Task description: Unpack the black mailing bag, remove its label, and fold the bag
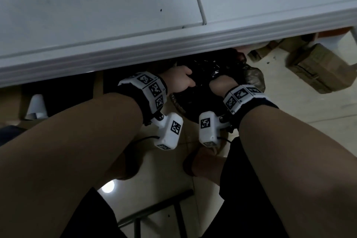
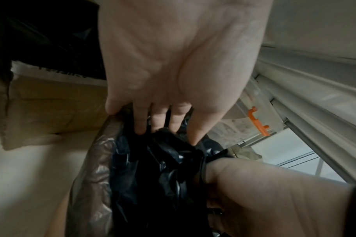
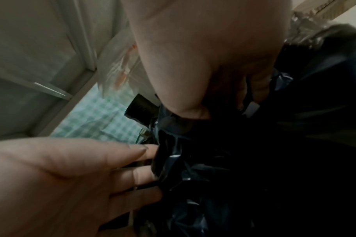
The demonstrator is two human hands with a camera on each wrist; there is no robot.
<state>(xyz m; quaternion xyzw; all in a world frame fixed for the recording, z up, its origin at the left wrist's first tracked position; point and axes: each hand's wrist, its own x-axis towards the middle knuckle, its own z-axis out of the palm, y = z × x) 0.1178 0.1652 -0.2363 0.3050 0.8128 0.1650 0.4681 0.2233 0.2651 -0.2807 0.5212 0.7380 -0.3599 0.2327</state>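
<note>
A crumpled black mailing bag (image 1: 202,71) lies in a bin lined with translucent grey plastic (image 1: 253,77), on the floor below the table edge. My left hand (image 1: 187,81) reaches in from the left and pinches a fold of the black bag (image 2: 163,176) between thumb and fingers (image 2: 140,128). My right hand (image 1: 218,81) comes in from the right, its fingers curled into the black bag (image 3: 234,160) and partly buried in it. A small white patch (image 3: 252,109) shows by the right fingers. I cannot tell whether it is the label.
The white table (image 1: 116,25) overhangs the bin and hides its far side. Cardboard boxes (image 1: 316,67) stand on the tiled floor to the right, another box (image 2: 51,104) to the left. A dark metal frame (image 1: 154,212) crosses the floor near my legs.
</note>
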